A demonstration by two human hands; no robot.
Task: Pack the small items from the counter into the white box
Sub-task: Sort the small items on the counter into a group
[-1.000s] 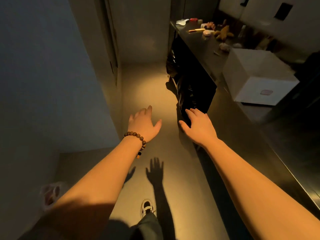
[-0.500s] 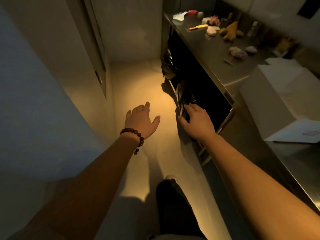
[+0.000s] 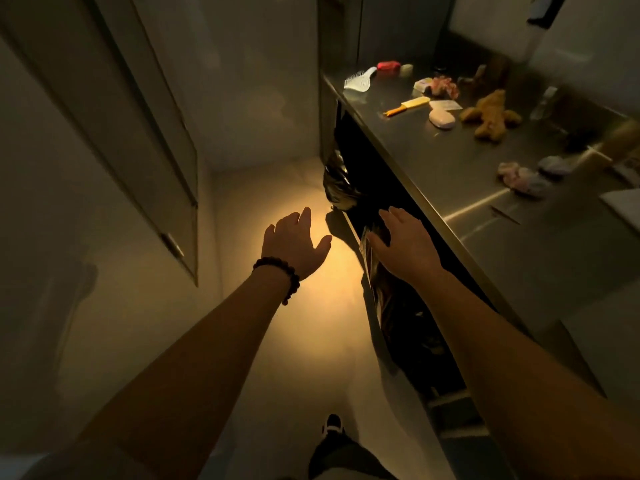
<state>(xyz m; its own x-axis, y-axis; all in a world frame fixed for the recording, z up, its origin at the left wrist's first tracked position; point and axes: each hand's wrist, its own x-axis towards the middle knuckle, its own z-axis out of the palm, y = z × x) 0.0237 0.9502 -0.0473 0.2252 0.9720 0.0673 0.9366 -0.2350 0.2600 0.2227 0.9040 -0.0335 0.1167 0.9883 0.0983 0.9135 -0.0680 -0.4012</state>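
Both my hands reach forward over the floor, empty, fingers spread. My left hand (image 3: 294, 242), with a bead bracelet at the wrist, hangs above the lit floor. My right hand (image 3: 403, 242) is beside the counter's front edge, in front of the dark space below. On the steel counter (image 3: 450, 168) lie small items: a white hairbrush (image 3: 360, 79), a red object (image 3: 388, 66), a yellow comb (image 3: 408, 106), a pink oval case (image 3: 441, 119), a brown teddy bear (image 3: 491, 114) and pastel scrunchies (image 3: 526, 178). Only a corner of the white box (image 3: 623, 206) shows at the right edge.
Black plastic bags (image 3: 341, 188) hang under the counter. Tall cabinet doors (image 3: 156, 168) line the left side of the narrow aisle. My shoe (image 3: 334, 424) is on the floor below. A pen-like object (image 3: 505, 214) lies near the box.
The view has advanced along the aisle; the small items are closer and the white box has slid almost out of frame on the right. Both hands stay extended and empty.
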